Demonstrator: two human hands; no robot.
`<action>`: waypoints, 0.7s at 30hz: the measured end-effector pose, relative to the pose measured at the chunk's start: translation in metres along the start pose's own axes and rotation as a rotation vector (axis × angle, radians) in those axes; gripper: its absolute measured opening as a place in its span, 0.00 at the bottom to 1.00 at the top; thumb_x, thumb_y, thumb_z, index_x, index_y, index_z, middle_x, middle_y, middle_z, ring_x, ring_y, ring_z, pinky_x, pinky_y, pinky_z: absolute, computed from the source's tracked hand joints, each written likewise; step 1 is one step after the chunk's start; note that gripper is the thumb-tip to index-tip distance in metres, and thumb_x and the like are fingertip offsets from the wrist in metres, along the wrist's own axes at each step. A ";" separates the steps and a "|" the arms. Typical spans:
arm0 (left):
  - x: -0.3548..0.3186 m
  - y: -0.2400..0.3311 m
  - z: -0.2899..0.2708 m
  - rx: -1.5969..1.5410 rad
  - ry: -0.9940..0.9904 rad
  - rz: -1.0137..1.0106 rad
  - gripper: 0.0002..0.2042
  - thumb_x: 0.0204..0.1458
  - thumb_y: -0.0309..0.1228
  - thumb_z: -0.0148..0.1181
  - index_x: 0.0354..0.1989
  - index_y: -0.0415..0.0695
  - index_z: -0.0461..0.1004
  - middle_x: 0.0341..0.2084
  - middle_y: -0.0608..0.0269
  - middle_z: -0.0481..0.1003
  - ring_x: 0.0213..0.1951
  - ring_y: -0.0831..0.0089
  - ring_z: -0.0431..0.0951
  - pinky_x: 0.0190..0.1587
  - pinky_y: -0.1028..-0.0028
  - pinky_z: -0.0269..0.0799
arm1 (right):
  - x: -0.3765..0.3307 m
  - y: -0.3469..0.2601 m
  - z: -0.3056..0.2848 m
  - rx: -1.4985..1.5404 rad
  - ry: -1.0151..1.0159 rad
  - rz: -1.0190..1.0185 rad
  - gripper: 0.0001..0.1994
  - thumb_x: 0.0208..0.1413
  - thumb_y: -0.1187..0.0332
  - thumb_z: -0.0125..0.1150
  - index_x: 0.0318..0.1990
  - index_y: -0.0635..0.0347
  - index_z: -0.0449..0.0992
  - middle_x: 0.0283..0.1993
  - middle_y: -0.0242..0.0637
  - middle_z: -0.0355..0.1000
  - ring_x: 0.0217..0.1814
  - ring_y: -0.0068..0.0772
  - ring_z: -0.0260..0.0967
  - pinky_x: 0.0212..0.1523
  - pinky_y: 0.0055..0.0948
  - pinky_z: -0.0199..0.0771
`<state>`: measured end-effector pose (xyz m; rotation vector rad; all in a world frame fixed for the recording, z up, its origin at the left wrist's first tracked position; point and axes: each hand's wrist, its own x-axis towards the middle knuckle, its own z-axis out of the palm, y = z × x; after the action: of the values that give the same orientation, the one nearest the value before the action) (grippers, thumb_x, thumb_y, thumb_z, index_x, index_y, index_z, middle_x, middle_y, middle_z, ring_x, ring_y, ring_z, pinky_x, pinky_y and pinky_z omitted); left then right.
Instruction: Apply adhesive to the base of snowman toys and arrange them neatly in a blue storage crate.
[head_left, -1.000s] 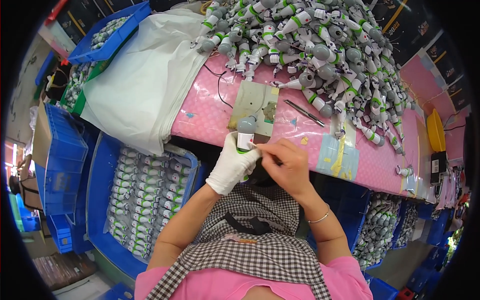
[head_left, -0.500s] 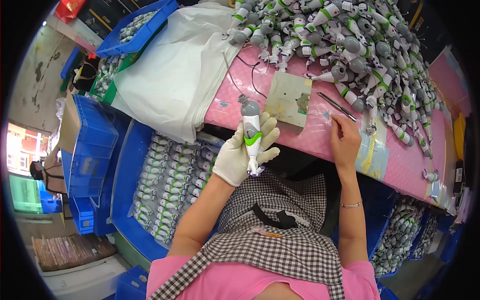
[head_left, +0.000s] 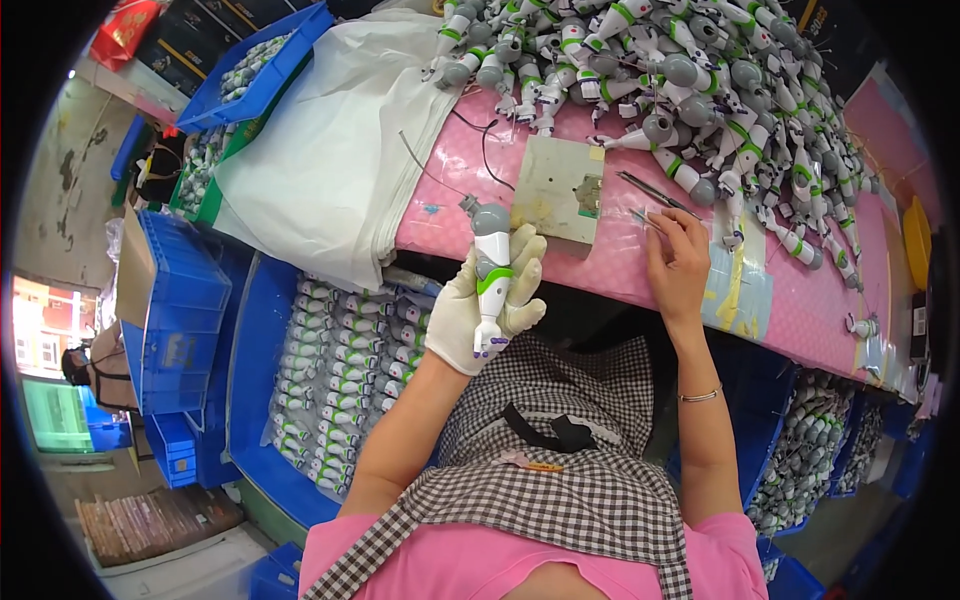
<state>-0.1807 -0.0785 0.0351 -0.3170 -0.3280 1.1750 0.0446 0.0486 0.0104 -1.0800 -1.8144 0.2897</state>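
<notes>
My left hand (head_left: 478, 315), in a white glove, holds a toy robot arm (head_left: 491, 262). The arm is white with a green band, a grey ball joint at its upper end and purple-tipped fingers at its lower end. A thin wire sticks out beyond the joint. The arm lies along the palm with my fingers curled beside it. My bare right hand (head_left: 680, 262) is over the front of the pink-covered bench (head_left: 612, 262), thumb and fingers pinched together. Something thin and small shows at the fingertips, too small to name. Beyond them lies a slim dark metal tool (head_left: 655, 193).
A grey metal block (head_left: 556, 192) stands on the bench between my hands. Behind is a large heap of similar toy arms (head_left: 690, 80). White sheeting (head_left: 320, 150) covers the left end. A blue bin (head_left: 250, 400) beside my left arm holds arms in rows; more bins (head_left: 800, 470) stand right.
My left hand has tilted the toy arm slightly and shifted a little left. My right hand has moved slightly up and left, its fingertips now pinched near the slim tool. The view has shifted slightly.
</notes>
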 end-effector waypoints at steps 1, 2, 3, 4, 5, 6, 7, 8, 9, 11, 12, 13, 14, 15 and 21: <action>0.000 -0.001 0.002 0.009 0.004 -0.006 0.27 0.60 0.47 0.36 0.66 0.49 0.51 0.63 0.56 0.56 0.60 0.56 0.62 0.57 0.38 0.53 | 0.000 0.000 0.000 -0.001 -0.001 0.001 0.08 0.46 0.76 0.60 0.37 0.63 0.77 0.42 0.40 0.70 0.43 0.41 0.66 0.44 0.33 0.67; 0.001 -0.002 0.003 0.033 0.010 -0.007 0.27 0.61 0.47 0.36 0.66 0.49 0.51 0.63 0.56 0.57 0.59 0.56 0.64 0.56 0.38 0.54 | -0.001 0.001 -0.001 0.023 -0.014 0.049 0.08 0.46 0.76 0.60 0.37 0.63 0.77 0.42 0.40 0.70 0.43 0.41 0.66 0.44 0.33 0.67; 0.000 -0.003 0.002 0.033 0.011 -0.007 0.27 0.61 0.47 0.36 0.66 0.49 0.51 0.63 0.56 0.57 0.59 0.56 0.64 0.56 0.38 0.54 | -0.002 0.001 -0.001 0.048 -0.027 0.098 0.08 0.46 0.76 0.60 0.37 0.64 0.77 0.42 0.41 0.70 0.43 0.41 0.66 0.44 0.33 0.67; 0.000 -0.003 0.002 0.044 0.014 -0.003 0.27 0.60 0.48 0.36 0.66 0.49 0.52 0.62 0.56 0.57 0.59 0.56 0.64 0.56 0.39 0.54 | -0.002 0.001 0.000 0.049 -0.026 0.097 0.08 0.46 0.76 0.60 0.37 0.64 0.77 0.42 0.41 0.70 0.43 0.41 0.66 0.44 0.33 0.67; 0.000 -0.003 0.002 0.056 0.017 0.001 0.27 0.60 0.48 0.37 0.66 0.48 0.52 0.62 0.55 0.58 0.59 0.56 0.64 0.56 0.39 0.55 | -0.001 0.001 0.000 0.028 -0.022 0.079 0.09 0.46 0.76 0.60 0.37 0.64 0.77 0.41 0.42 0.70 0.44 0.42 0.66 0.44 0.33 0.67; -0.001 -0.003 0.002 0.059 0.016 0.001 0.27 0.60 0.48 0.37 0.66 0.48 0.52 0.62 0.55 0.58 0.59 0.56 0.64 0.56 0.39 0.55 | -0.001 0.000 0.000 0.007 -0.016 0.063 0.09 0.47 0.75 0.61 0.37 0.64 0.77 0.41 0.42 0.70 0.44 0.43 0.66 0.44 0.33 0.67; -0.001 -0.004 0.002 0.078 0.010 -0.009 0.28 0.60 0.48 0.37 0.65 0.48 0.53 0.62 0.55 0.58 0.59 0.56 0.65 0.55 0.39 0.55 | -0.001 0.001 0.001 0.006 -0.012 0.062 0.09 0.47 0.75 0.61 0.37 0.64 0.77 0.41 0.42 0.70 0.44 0.43 0.66 0.44 0.33 0.67; 0.000 -0.004 0.003 0.098 0.004 -0.018 0.28 0.59 0.49 0.37 0.65 0.47 0.54 0.62 0.55 0.59 0.58 0.56 0.65 0.55 0.40 0.56 | -0.002 0.003 0.001 -0.015 -0.010 0.034 0.09 0.46 0.75 0.61 0.37 0.64 0.77 0.41 0.42 0.70 0.44 0.43 0.66 0.44 0.34 0.67; 0.000 -0.004 0.002 0.100 0.004 -0.023 0.28 0.59 0.49 0.37 0.65 0.47 0.54 0.62 0.55 0.59 0.58 0.56 0.65 0.55 0.40 0.56 | -0.002 0.005 0.001 -0.036 -0.008 0.007 0.09 0.46 0.75 0.61 0.37 0.64 0.77 0.41 0.43 0.70 0.44 0.43 0.66 0.44 0.34 0.67; -0.002 -0.004 0.001 0.110 -0.011 -0.023 0.28 0.59 0.49 0.37 0.64 0.47 0.56 0.62 0.55 0.59 0.58 0.55 0.66 0.55 0.41 0.57 | -0.003 0.008 0.001 -0.057 -0.011 -0.002 0.09 0.47 0.75 0.61 0.37 0.64 0.77 0.41 0.42 0.70 0.44 0.41 0.67 0.43 0.32 0.68; -0.001 -0.004 0.001 0.114 -0.009 -0.024 0.28 0.59 0.49 0.37 0.64 0.47 0.56 0.62 0.55 0.59 0.58 0.55 0.66 0.55 0.41 0.57 | -0.003 0.008 0.001 -0.079 -0.017 -0.012 0.09 0.48 0.74 0.62 0.38 0.64 0.77 0.42 0.41 0.71 0.44 0.39 0.68 0.42 0.30 0.69; -0.001 -0.006 0.001 0.091 -0.024 -0.019 0.29 0.59 0.51 0.37 0.64 0.45 0.54 0.61 0.52 0.59 0.58 0.50 0.65 0.55 0.39 0.56 | -0.003 0.008 0.001 -0.081 -0.016 -0.010 0.09 0.48 0.74 0.62 0.38 0.64 0.77 0.42 0.41 0.71 0.44 0.39 0.68 0.42 0.30 0.69; 0.000 -0.007 0.001 0.069 -0.039 -0.014 0.31 0.59 0.53 0.37 0.64 0.44 0.53 0.61 0.49 0.58 0.57 0.46 0.65 0.55 0.37 0.56 | -0.002 0.007 0.001 -0.058 -0.014 -0.003 0.09 0.47 0.75 0.62 0.37 0.64 0.77 0.41 0.41 0.71 0.44 0.41 0.67 0.43 0.32 0.68; 0.000 -0.008 0.001 0.067 -0.036 -0.015 0.31 0.59 0.53 0.37 0.64 0.44 0.53 0.61 0.49 0.58 0.57 0.46 0.65 0.55 0.37 0.56 | -0.002 0.007 0.000 -0.035 -0.012 0.003 0.08 0.46 0.75 0.61 0.36 0.64 0.76 0.39 0.41 0.70 0.43 0.43 0.66 0.44 0.34 0.67; 0.001 -0.004 -0.004 0.148 -0.008 -0.039 0.28 0.59 0.51 0.38 0.64 0.47 0.56 0.60 0.55 0.61 0.55 0.54 0.68 0.53 0.43 0.59 | -0.002 0.005 -0.003 -0.075 -0.017 -0.020 0.07 0.48 0.75 0.61 0.37 0.64 0.77 0.41 0.40 0.71 0.42 0.38 0.68 0.41 0.29 0.69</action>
<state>-0.1751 -0.0797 0.0331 -0.1764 -0.2516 1.1555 0.0502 0.0495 0.0076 -1.1130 -1.8629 0.2210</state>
